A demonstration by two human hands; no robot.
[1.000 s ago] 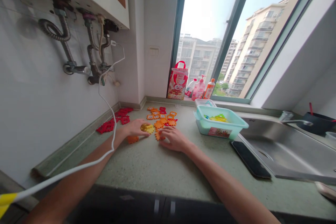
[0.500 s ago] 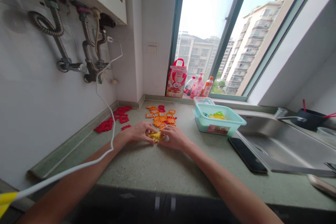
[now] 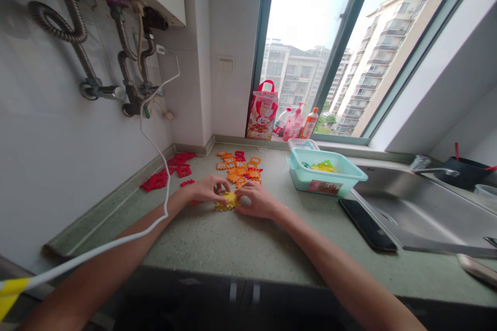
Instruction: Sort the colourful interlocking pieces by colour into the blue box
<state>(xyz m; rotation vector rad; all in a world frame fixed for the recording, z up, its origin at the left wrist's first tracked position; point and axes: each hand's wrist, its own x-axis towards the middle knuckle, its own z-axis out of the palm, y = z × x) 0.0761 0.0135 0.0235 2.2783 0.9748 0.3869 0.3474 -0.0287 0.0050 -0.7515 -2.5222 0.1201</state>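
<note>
On the speckled green counter [image 3: 240, 243], my left hand [image 3: 207, 190] and my right hand [image 3: 258, 200] meet over a small cluster of yellow toothed plastic pieces [image 3: 228, 200]. Both hands have their fingers curled and pinched on that cluster, the left from its left side, the right from its right side. Just behind the hands lies a heap of orange pieces [image 3: 238, 170] of the same kind. Red pieces [image 3: 166, 173] are spread along the wall at the left.
A mint plastic tub [image 3: 330, 182] with yellow and green pieces stands right of the hands. A black phone [image 3: 367, 225] lies by the steel sink [image 3: 430, 217]. A white cable [image 3: 155, 150] hangs over my left arm. Bottles and a red bag [image 3: 263, 116] stand on the sill.
My hands came together: the left brought the yellow piece rightwards and nearer, the right left the orange pieces and closed on it. The view tilted slightly down.
</note>
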